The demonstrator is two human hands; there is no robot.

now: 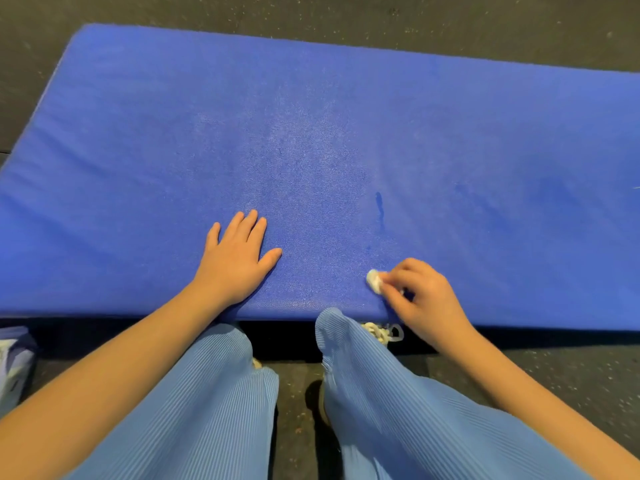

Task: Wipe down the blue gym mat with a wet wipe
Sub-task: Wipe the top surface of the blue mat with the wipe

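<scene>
Your knees, in pale blue trousers (214, 403), are close to the near edge of the blue gym mat (346, 133). Your left hand (235, 261) lies flat just inside that edge, fingers straight. Your right hand (422, 296) pinches a balled wet wipe (374, 280) against the mat beside the same edge. Broad bare mat stretches ahead and to both sides, with dark floor (554, 368) around it.

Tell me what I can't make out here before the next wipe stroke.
Head view:
- wet wipe: mostly hidden by fingers of the right hand.
- blue mat: right end cut off by the frame edge.
- pale object at the left edge: cut off, unidentifiable.
- shoe: largely hidden by the trouser leg.
</scene>
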